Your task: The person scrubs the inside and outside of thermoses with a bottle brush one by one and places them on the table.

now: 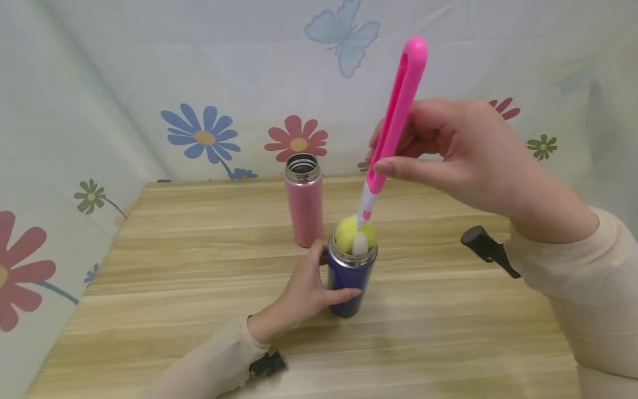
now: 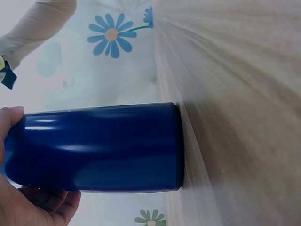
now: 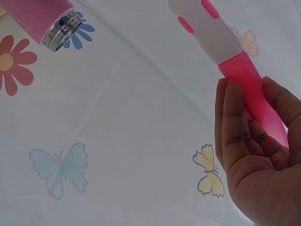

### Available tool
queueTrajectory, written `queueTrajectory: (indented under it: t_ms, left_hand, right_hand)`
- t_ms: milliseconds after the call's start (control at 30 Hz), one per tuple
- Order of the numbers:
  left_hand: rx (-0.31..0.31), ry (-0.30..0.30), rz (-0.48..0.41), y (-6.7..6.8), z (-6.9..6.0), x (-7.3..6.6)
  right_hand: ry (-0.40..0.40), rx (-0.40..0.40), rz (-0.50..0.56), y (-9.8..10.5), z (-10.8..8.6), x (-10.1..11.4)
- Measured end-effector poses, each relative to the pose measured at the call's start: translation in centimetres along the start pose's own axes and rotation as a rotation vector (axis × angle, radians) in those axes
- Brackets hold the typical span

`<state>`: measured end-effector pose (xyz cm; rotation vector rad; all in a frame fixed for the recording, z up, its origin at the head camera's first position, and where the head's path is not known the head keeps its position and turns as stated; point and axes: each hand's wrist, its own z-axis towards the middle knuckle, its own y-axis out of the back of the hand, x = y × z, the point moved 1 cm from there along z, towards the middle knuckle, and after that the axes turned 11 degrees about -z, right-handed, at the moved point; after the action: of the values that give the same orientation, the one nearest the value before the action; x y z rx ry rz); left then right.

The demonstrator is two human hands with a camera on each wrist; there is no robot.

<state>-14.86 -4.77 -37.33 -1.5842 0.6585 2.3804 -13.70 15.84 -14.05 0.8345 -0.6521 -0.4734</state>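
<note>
Right hand (image 1: 466,158) is holding the brush (image 1: 408,94), its sponge (image 1: 344,235) sitting only partway inside the blue bottle (image 1: 345,277); left hand (image 1: 305,282) is gripping that bottle, pink bottle (image 1: 305,210) standing behind it.

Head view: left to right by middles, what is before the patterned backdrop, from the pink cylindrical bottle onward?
Pink cylindrical bottle, dark blue metal-rimmed bottle, bright pink loop-shaped plastic handle, right hand, beige fabric right sleeve.

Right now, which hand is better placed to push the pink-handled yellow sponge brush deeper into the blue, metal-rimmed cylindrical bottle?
Probably the right hand: it holds the pink handle above the bottle, while the left hand grips the bottle itself.
</note>
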Motion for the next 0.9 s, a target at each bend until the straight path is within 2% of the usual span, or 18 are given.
queueTrajectory:
  t_ms: [433, 600, 900]
  left_hand:
    - [-0.003, 0.008, 0.012, -0.1, 0.1, 0.0]
    - [-0.002, 0.019, 0.009, -0.1, 0.1, 0.0]
    - [0.001, 0.039, -0.010, 0.0, 0.1, -0.2]
  right_hand:
    - [-0.066, 0.044, -0.009, -1.3, -0.5, -0.6]
    - [-0.061, 0.068, 0.009, -2.3, -0.6, -0.8]
    - [-0.094, 0.240, 0.034, -5.5, -0.9, -1.5]
